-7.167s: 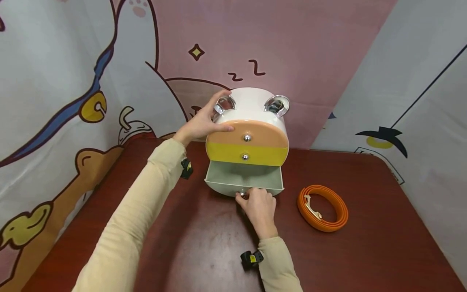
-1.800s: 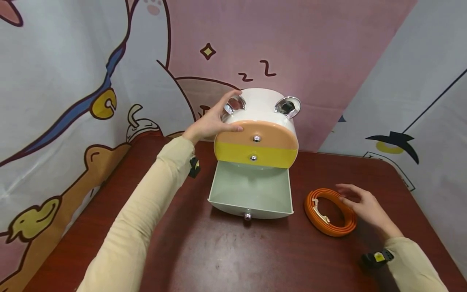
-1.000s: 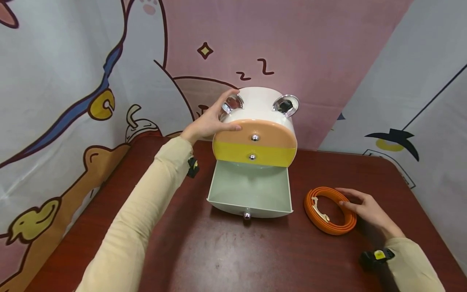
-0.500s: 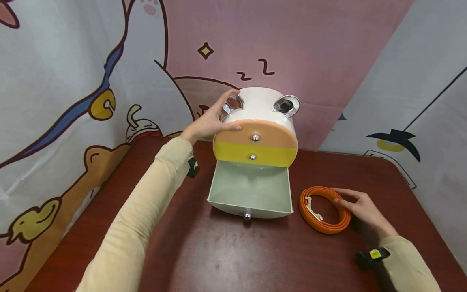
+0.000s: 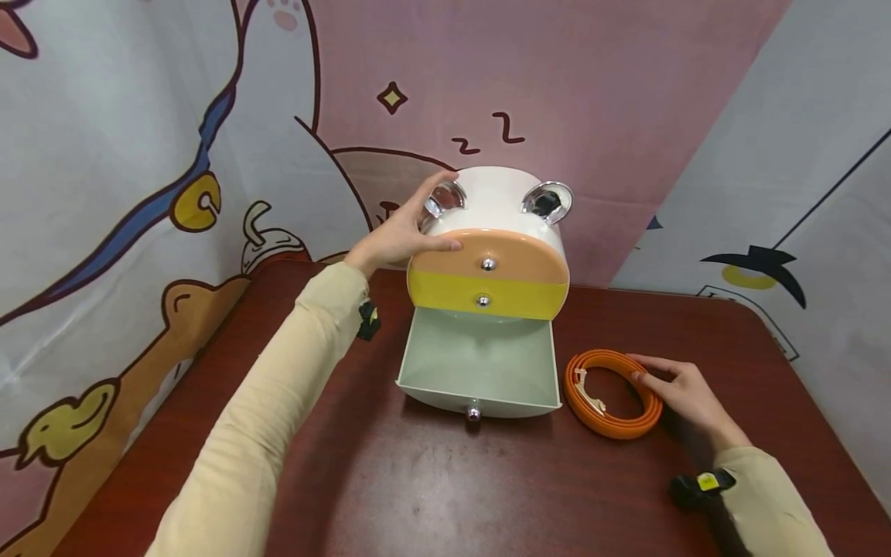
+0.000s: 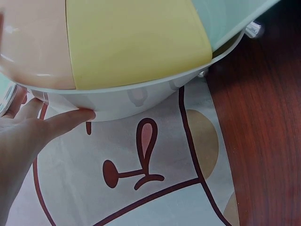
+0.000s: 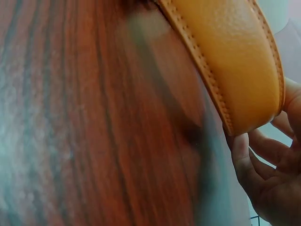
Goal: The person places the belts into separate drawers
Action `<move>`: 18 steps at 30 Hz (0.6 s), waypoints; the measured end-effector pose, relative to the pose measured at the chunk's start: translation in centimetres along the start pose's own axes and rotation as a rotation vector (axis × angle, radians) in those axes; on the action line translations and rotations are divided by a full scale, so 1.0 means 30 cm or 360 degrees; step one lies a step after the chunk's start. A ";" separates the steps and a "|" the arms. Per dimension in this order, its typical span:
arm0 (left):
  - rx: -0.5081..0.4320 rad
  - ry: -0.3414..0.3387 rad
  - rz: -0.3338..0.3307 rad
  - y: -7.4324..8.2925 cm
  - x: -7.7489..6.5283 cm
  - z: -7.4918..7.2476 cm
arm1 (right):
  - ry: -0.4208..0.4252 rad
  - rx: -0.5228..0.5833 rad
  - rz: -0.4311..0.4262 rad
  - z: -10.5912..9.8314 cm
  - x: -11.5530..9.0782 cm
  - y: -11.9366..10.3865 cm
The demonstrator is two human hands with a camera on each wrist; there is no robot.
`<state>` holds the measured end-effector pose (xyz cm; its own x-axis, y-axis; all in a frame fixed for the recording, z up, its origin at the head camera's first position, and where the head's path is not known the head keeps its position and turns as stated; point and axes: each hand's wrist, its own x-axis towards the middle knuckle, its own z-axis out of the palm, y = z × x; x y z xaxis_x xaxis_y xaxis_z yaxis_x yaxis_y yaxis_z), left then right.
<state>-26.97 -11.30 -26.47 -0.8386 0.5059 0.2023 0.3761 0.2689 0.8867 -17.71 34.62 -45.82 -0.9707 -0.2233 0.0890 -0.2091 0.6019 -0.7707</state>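
Note:
A white mini drawer cabinet (image 5: 501, 199) with two silver ears stands on the table. Its orange and yellow drawers are closed. The pale green bottom drawer (image 5: 480, 360) is pulled out, with nothing in it. My left hand (image 5: 400, 236) grips the cabinet's upper left side by the ear; the thumb lies along the side in the left wrist view. My right hand (image 5: 685, 394) pinches the right side of a coiled orange belt (image 5: 604, 427) with a gold buckle (image 5: 587, 393). In the right wrist view the belt's edge appears off the table, beside the fingers (image 7: 268, 146).
The dark red wooden table (image 5: 425, 495) extends in front of the cabinet. A printed cartoon cloth (image 5: 557, 93) hangs close behind and on both sides. The drawer's silver knob (image 5: 473, 412) sticks out toward me.
The bottom drawer has come further out since the earliest frame, and my right hand left its knob for the belt. The belt has lately shifted left toward the drawer. My left hand stays put.

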 end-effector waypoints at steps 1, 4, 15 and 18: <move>0.0003 -0.0001 -0.0001 0.000 0.000 -0.001 | 0.0016 0.0031 0.0007 0.002 0.001 -0.002; 0.0004 0.0001 -0.0011 0.000 -0.002 -0.003 | 0.0066 0.0126 0.0014 0.006 0.007 -0.007; -0.0002 -0.0006 0.0004 -0.006 0.003 -0.003 | 0.0283 0.0164 0.0029 -0.004 0.013 -0.061; 0.0000 -0.0012 0.0010 -0.006 0.005 -0.002 | 0.0329 0.0168 0.0030 -0.008 0.010 -0.068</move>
<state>-27.17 -11.33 -26.58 -0.8331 0.5139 0.2046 0.3813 0.2656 0.8855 -17.59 33.52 -44.06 -0.9802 -0.0445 0.1930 -0.1878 0.5183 -0.8343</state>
